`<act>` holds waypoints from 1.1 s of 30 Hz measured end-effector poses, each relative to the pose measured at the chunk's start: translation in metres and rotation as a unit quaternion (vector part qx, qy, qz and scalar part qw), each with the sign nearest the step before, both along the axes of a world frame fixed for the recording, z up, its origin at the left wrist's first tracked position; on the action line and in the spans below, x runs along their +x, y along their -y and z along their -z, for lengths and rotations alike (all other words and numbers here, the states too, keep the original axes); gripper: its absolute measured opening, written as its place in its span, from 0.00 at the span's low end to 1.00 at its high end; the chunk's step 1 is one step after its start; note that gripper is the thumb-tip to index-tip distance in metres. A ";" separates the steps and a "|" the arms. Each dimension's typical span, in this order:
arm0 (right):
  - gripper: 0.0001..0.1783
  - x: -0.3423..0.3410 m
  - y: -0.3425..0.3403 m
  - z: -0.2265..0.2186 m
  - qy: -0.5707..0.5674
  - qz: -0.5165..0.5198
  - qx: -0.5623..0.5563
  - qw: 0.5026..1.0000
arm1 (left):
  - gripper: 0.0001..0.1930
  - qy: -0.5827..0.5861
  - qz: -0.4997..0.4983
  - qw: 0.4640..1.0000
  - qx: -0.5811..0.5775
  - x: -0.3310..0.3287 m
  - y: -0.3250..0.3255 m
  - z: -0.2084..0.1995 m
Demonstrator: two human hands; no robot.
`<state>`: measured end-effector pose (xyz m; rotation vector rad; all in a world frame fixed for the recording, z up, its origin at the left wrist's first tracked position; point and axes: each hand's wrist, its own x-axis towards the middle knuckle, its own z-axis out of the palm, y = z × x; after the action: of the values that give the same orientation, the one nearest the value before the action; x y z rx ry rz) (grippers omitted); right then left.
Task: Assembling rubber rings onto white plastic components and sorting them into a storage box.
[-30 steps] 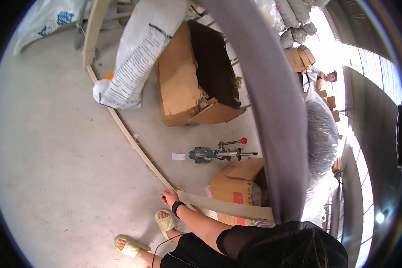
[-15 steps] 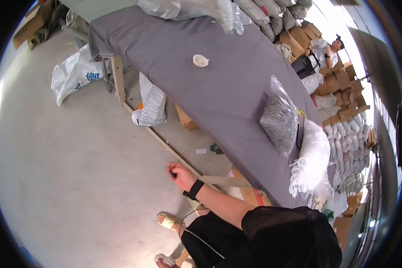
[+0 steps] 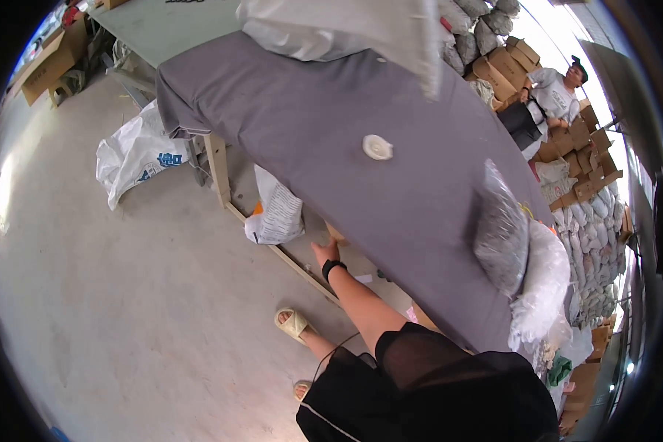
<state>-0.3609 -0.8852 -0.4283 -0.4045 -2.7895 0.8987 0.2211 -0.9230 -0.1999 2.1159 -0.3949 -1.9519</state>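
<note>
My right hand (image 3: 325, 254), with a black band on its wrist, reaches beside the long edge of a table draped in grey cloth (image 3: 309, 110). Its thumb and fingers are apart, and I see nothing held in them. Close by are a white printed sack (image 3: 278, 214) under the table and the corner of a cardboard box (image 3: 337, 234). My left hand is out of view. On the cloth lies a small round white roll (image 3: 378, 147). A large pale plastic bag (image 3: 331, 29) lies across the far end, its right edge blurred.
Clear plastic bags with grey (image 3: 502, 239) and white contents (image 3: 544, 276) rest at the table's right. A wooden rail (image 3: 302, 267) runs low along the table. A white sack (image 3: 141, 151) lies on the floor. Another person (image 3: 556, 96) stands by stacked boxes (image 3: 582, 151).
My right hand has moved up and right toward the table edge; the small dark thing in it no longer shows. My left hand, holding something white, has left view. The whole view has shifted.
</note>
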 end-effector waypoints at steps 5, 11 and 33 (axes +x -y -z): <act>0.31 -0.052 0.066 0.025 0.145 -0.064 0.003 0.987 | 0.07 0.021 0.014 1.000 0.013 -0.053 0.021 0.052; 0.26 -0.094 0.082 0.061 0.249 -0.199 0.112 0.941 | 0.07 0.012 0.079 0.996 0.026 -0.111 0.049 0.038; 0.13 0.061 0.051 -0.071 0.353 -0.216 0.037 0.910 | 0.06 -0.074 0.300 0.950 -0.054 -0.034 0.211 -0.026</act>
<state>-0.3003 -0.9361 -0.3576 -0.0979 -3.6728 0.8403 0.1866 -1.1344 -0.1740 1.9044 -1.1984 -2.3038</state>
